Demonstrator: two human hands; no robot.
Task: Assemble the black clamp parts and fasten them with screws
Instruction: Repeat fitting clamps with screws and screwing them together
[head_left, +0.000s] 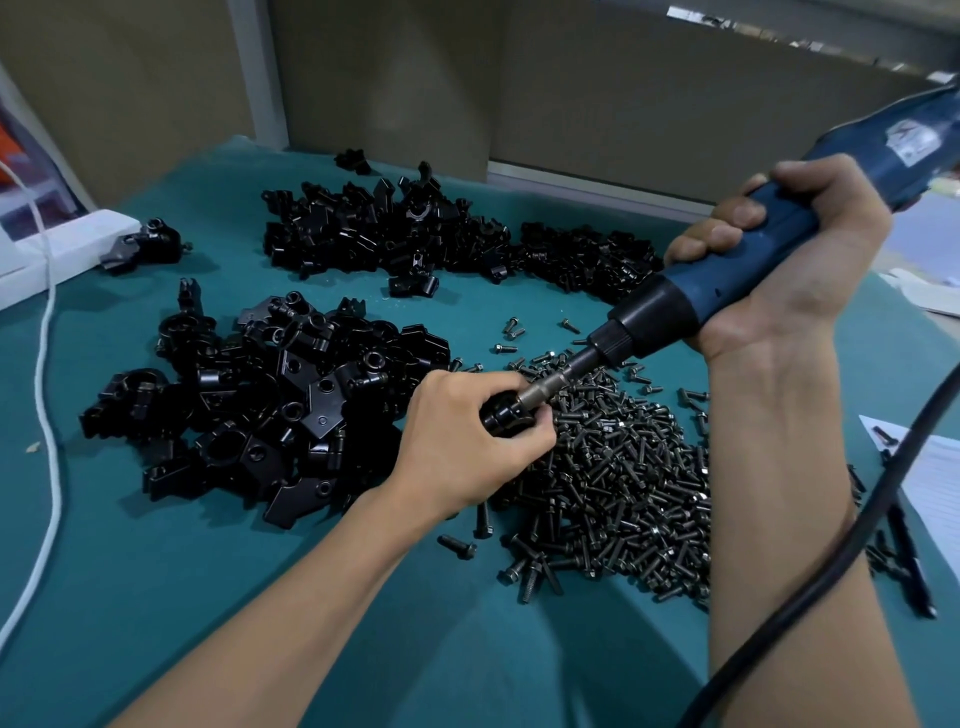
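A single view serves here, from a camera worn on the person's head, facing forward and steeply down over the teal-covered table (156, 597). It sits close to the work — both forearms run up from the bottom edge and fill much of the lower frame. The left hand (467, 436), gripping a black clamp part (501, 415), lies near the centre. The right hand (779, 270), gripping the blue screwdriver (696, 296), is high at the right. The wide lens bends the table's edges and takes in the screw pile (623, 478) just below the hands, the heaps of clamp parts (260, 405) to the left and beyond, and — at the top — a grey wall (415, 78) past the table's far edge.
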